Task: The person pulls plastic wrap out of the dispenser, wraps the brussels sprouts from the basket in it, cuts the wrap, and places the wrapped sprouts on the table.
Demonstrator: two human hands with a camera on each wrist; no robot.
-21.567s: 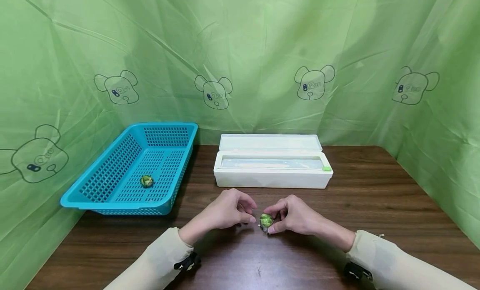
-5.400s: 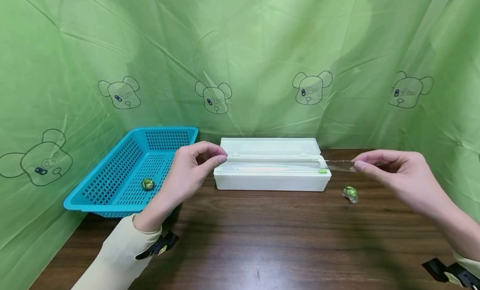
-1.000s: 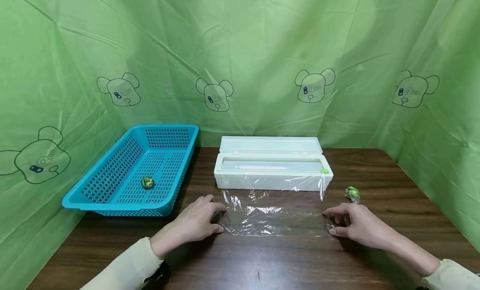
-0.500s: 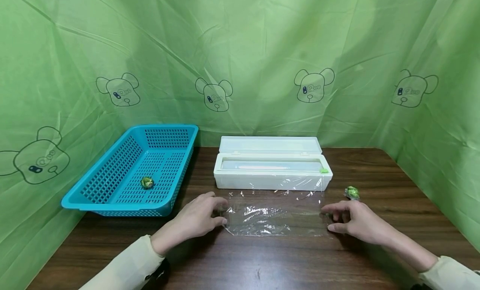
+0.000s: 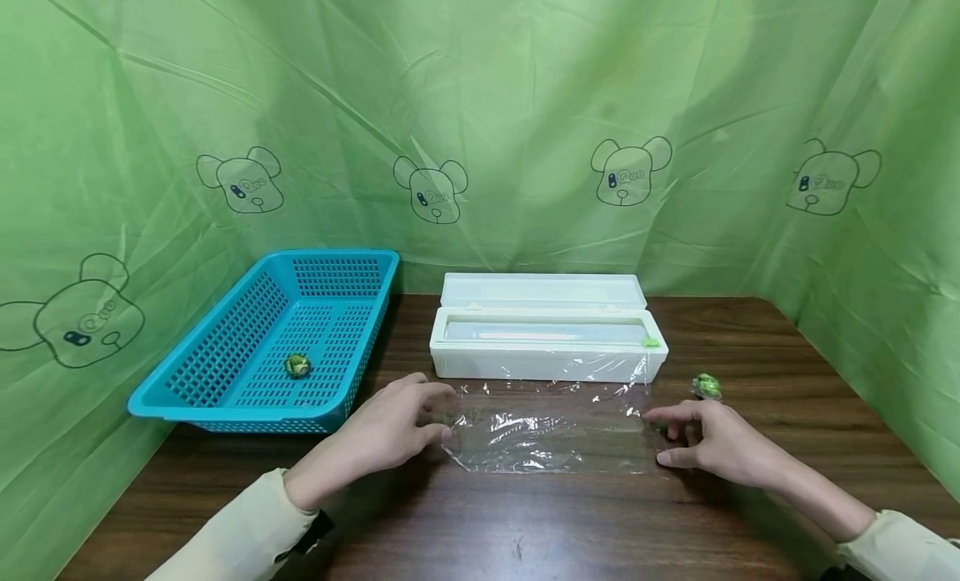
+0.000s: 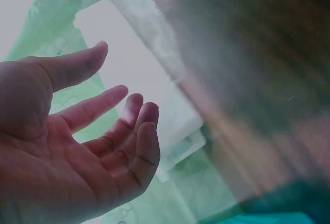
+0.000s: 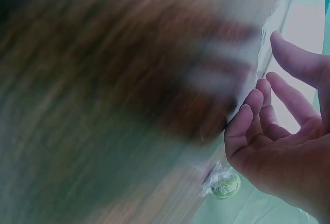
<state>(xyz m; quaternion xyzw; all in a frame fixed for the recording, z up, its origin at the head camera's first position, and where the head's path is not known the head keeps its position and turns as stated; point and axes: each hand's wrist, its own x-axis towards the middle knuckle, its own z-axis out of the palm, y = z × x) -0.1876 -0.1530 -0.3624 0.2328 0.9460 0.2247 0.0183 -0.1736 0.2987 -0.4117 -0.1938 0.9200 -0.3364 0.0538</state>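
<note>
A sheet of clear cling film (image 5: 547, 435) lies on the table, running from the front of the white cling film box (image 5: 547, 363) towards me. My left hand (image 5: 390, 427) is at the sheet's left edge, thumb and fingers apart; the left wrist view shows nothing held. At the right edge is my right hand (image 5: 720, 443), its thumb and forefinger parted and the other fingers loosely bent. Whether its fingertips touch the film I cannot tell. Beyond the right hand sits a small Brussels sprout (image 5: 707, 387), wrapped in film, as the right wrist view (image 7: 226, 187) shows.
At the left stands a blue plastic basket (image 5: 367, 339) with another Brussels sprout (image 5: 297, 365) in it. The box's lid (image 5: 543, 289) is raised at the back, and a green slider (image 5: 651, 343) sits at its right end. A green curtain (image 5: 525, 106) surrounds the brown table (image 5: 585, 531).
Earlier my right hand held a sprout; it now lies wrapped at the right. Film was drawn out and laid down. Over the last second both hands let go, the left drawing slightly back.
</note>
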